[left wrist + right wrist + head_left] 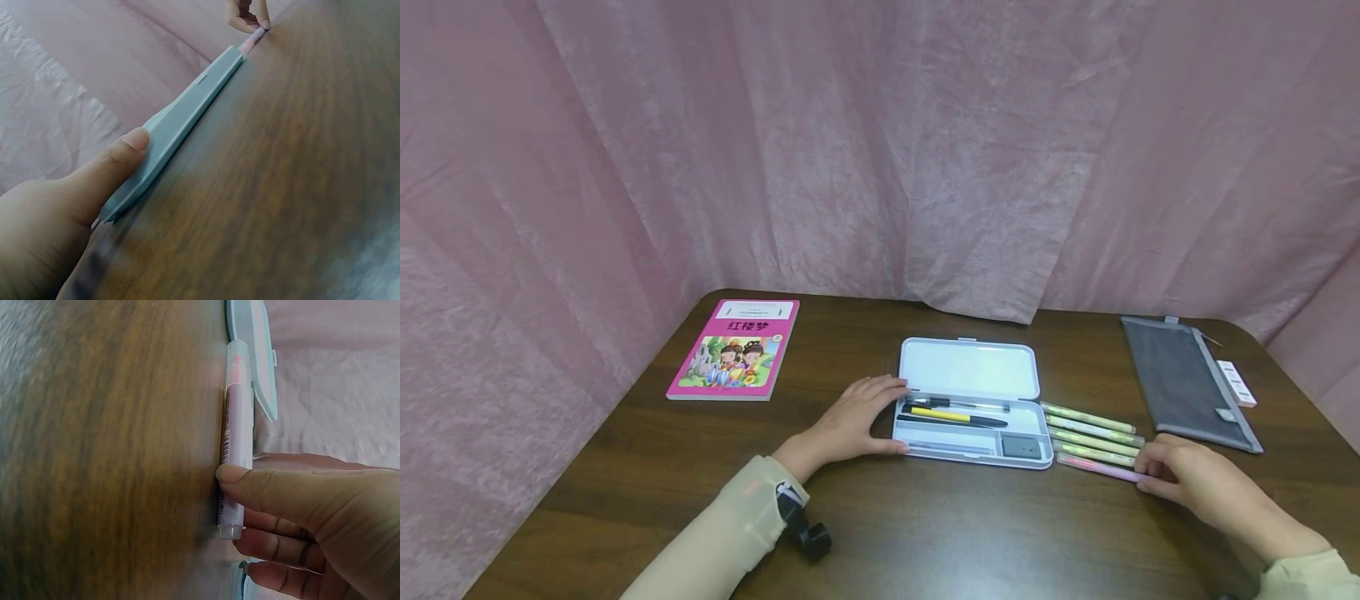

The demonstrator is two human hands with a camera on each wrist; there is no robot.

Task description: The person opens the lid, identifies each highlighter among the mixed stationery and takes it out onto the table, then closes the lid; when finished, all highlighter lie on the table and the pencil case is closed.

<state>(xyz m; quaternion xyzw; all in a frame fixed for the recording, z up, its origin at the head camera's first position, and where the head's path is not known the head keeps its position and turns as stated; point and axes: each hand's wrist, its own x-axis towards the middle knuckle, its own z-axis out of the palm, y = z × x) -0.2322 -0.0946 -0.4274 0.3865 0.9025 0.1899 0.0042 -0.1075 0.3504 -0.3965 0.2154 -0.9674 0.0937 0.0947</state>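
A white pencil case (967, 350) lies with its lid laid back; in its tray are a yellow-and-black pen (951, 415), a clear pen (970, 406) and a dark grey block (1022, 447). My left hand (850, 421) holds the case's left end, thumb on the front wall and fingers at the back; the left wrist view shows the thumb (112, 165) on that wall. With thumb and fingers, my right hand (1202, 483) pinches the near end of a pink highlighter (235, 425). Several yellow-green highlighters (1093, 437) lie in a row behind it, right of the case.
A pink book (737, 354) with a cartoon cover lies at the back left. On the far right are a grey zip pouch (1187, 383) and a small white box (1237, 383). Pink curtain (850, 167) hangs behind the brown wooden table (925, 533), partly over its back edge.
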